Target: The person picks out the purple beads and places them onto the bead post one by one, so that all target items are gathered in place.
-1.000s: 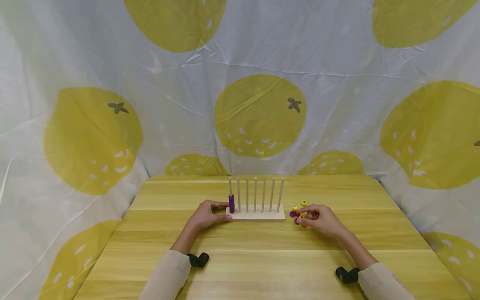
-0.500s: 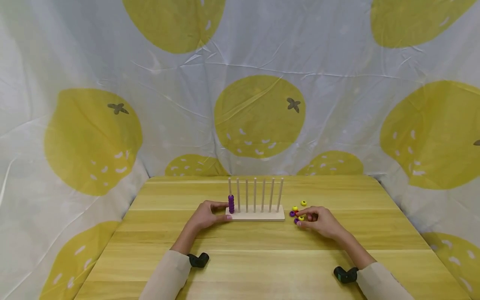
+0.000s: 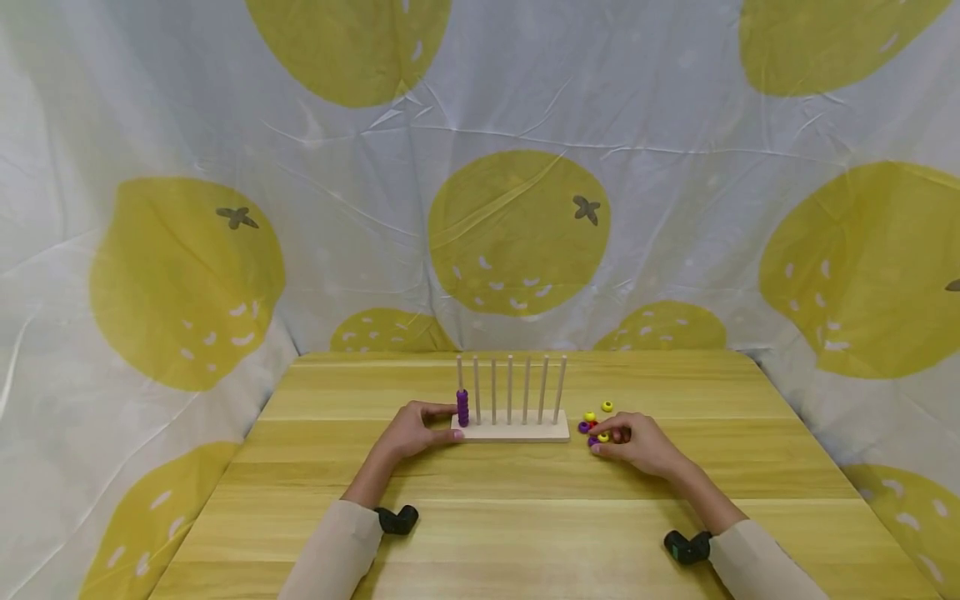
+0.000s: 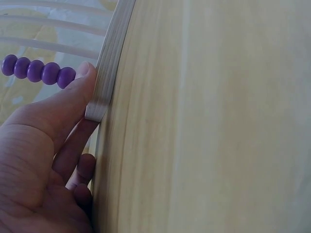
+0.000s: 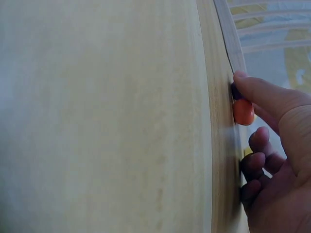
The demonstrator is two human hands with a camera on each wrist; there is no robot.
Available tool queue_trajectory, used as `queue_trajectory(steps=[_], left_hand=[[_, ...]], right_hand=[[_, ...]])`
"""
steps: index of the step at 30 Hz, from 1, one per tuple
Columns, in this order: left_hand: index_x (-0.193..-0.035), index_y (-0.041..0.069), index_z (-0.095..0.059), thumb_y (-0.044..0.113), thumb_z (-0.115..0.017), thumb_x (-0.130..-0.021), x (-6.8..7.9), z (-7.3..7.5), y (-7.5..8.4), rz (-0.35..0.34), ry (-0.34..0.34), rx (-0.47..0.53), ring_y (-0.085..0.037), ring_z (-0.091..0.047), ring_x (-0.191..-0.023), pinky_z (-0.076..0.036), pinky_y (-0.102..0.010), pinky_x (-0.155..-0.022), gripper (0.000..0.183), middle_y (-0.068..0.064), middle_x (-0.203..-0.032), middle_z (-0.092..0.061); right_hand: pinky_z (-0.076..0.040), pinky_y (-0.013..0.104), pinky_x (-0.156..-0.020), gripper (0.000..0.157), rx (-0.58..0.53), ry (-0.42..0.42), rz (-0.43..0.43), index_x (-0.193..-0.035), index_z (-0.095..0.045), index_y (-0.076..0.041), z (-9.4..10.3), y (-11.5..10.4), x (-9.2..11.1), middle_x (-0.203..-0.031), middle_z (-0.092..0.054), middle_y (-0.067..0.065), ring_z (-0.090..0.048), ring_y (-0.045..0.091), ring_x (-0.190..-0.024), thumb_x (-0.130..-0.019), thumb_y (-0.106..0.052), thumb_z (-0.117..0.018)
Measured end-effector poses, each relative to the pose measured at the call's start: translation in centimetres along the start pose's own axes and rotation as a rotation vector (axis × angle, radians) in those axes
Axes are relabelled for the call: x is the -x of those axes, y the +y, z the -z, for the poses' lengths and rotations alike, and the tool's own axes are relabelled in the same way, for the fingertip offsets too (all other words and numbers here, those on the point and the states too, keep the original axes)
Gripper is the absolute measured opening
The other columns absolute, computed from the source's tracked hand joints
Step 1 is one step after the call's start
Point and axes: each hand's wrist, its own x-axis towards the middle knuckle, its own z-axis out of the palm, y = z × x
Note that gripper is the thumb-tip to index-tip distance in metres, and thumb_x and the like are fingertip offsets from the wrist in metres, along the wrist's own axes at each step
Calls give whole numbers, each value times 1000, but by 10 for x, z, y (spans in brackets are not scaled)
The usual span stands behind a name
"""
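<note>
A wooden peg stand (image 3: 517, 431) has several upright rods, and purple beads (image 3: 462, 408) are stacked on its leftmost rod. My left hand (image 3: 411, 429) grips the left end of its base, thumb on the front edge. To the right of the stand, my right hand (image 3: 640, 444) is low over loose beads, thumb and index finger pinching at a purple bead (image 5: 235, 91). An orange bead (image 5: 244, 112) sits just under the thumb in the right wrist view; the hand hides it from the head camera. The other right fingers are curled.
By the right fingertips lie another purple bead (image 3: 583, 427), a red bead (image 3: 593, 424) and yellow beads (image 3: 590, 416). The wooden table (image 3: 495, 533) ends at the back against a lemon-print cloth (image 3: 517, 233). Black wrist cameras (image 3: 397, 520) sit at both wrists.
My right hand has shifted slightly left and its thumb and index finger have come in around the near purple bead. The orange bead has gone from the head view. My left hand stays put.
</note>
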Motion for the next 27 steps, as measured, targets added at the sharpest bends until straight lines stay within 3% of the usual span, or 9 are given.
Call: queue_trajectory(steps=[11,27], left_hand=[[-129,25,-74,42,-89,-80,0,-1,1,9,11,15,-33,-58,-135,-45,-53,-114,54,-6,-138,-68],[-128,27,-75,41,-90,-79,1,-1,1,16,15,23,-32,-58,-135,-45,-52,-114,53,-6,-137,-69]], right_hand=[[-36,24,-60,16,-19,8,-26,-100,-82,-20,2,-2,0,-74,-52,-2,-46,10,-68,-87,-30,-85],[-38,22,-57,21,-88,-7,-57,-107,-80,-14,5,-11,-2,-78,-53,0,-46,10,-68,-90,-27,-81]])
